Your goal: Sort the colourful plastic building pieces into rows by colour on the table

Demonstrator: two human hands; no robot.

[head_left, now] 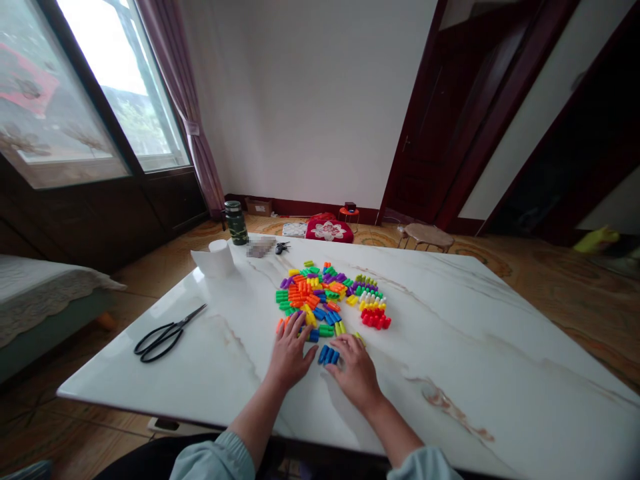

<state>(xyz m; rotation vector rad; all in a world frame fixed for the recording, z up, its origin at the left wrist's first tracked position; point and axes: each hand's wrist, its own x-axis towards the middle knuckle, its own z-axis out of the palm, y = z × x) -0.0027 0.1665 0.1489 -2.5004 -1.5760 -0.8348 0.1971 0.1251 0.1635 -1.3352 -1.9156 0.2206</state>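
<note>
A heap of small plastic peg-like pieces (303, 291) in orange, green, yellow, purple and blue lies mid-table. My left hand (289, 352) rests at the heap's near left edge, fingers spread over purple and orange pieces; whether it grips any is hidden. A small row of blue pieces (329, 355) lies apart in front of the heap, between my two hands. Beside that row, my right hand (356, 371) has its fingers apart, thumb near the blue pieces and fingertips by a yellow-green one. Red pieces (376, 319) stand grouped at the heap's right, with white, yellow, green and purple rows behind.
Black-handled scissors (170, 333) lie on the left of the marble-patterned table (450, 320). Toward the far left edge are a white paper roll (221, 259), a camouflage bottle (236, 223) and a small black object (281, 248). A stool (427, 235) stands beyond the table.
</note>
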